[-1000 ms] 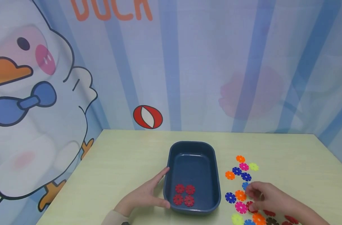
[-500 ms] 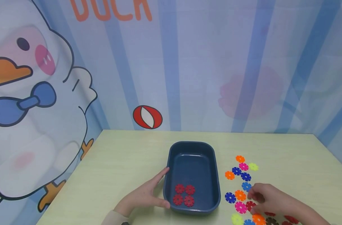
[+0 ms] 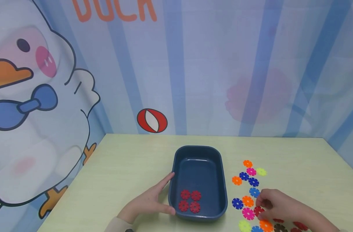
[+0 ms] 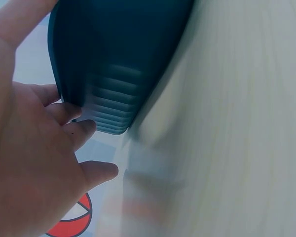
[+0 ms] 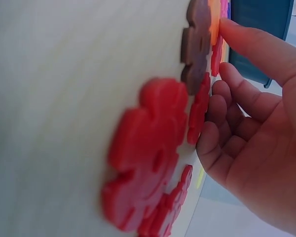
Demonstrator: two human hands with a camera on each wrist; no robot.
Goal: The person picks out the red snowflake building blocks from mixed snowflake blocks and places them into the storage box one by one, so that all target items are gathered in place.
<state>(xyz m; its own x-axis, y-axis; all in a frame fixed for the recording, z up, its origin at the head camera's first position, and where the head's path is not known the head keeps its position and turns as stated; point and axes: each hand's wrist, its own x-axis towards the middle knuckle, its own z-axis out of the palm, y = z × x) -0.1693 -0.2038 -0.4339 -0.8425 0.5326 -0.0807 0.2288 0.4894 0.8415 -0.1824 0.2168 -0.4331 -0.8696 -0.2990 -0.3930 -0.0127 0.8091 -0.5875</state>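
A dark blue tray (image 3: pixel 205 183) stands on the table with several red interlocking discs (image 3: pixel 185 194) lying flat in its near left part. My left hand (image 3: pixel 146 204) lies along the tray's left side, fingers and thumb spread against its wall; the left wrist view shows the fingertips at the tray's edge. To the right, my right hand (image 3: pixel 281 204) has thumb and index finger at the edges of a red interlocking disc (image 3: pixel 258 211), pinching it at table level. The other fingers of that hand (image 5: pixel 256 118) are curled in, as the right wrist view shows.
Several orange, pink, yellow and blue discs (image 3: pixel 247 201) lie flat on the table right of the tray. A brown disc (image 5: pixel 197 44) and red discs (image 5: pixel 148 153) lie under the right forearm. A printed cloth (image 3: pixel 205 71) hangs behind the table (image 3: pixel 136 154).
My right hand's fingertips have shifted slightly to the right and down, uncovering more of the red disc and a light blue disc. The left hand and tray stay as they were.
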